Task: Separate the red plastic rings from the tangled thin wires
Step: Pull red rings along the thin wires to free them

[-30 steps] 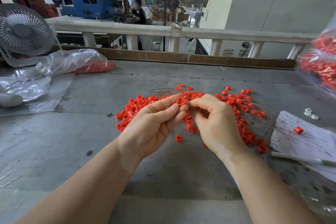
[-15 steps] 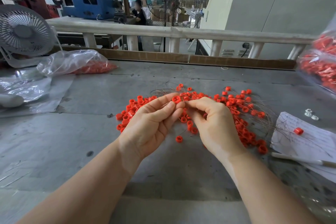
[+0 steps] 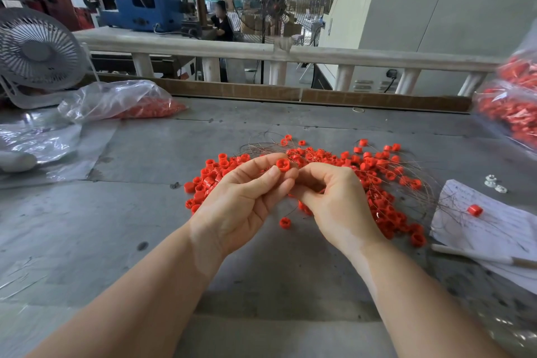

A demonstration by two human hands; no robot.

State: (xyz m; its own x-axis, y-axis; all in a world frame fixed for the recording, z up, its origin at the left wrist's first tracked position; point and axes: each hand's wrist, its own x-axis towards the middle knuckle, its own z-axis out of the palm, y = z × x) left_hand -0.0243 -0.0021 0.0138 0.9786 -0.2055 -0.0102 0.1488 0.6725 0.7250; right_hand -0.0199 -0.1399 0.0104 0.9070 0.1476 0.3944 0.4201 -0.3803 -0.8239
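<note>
My left hand (image 3: 247,200) pinches one red ring (image 3: 282,164) in its fingers. My right hand (image 3: 334,197) grips thin wires (image 3: 406,180) above the table (image 3: 116,241).

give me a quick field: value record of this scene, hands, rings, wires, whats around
left hand: pinches one red ring at its fingertips
right hand: fingers curled next to that ring; whether it grips a wire cannot be told
ring pile: loose red rings spread on the grey table, beyond and right of the hands
thin wires: tangled through the pile
single ring: lies alone on the table, below the hands
paper sheet: at right, one red ring on it
plastic bag: far left, holds red rings
small fan: far left edge
</note>
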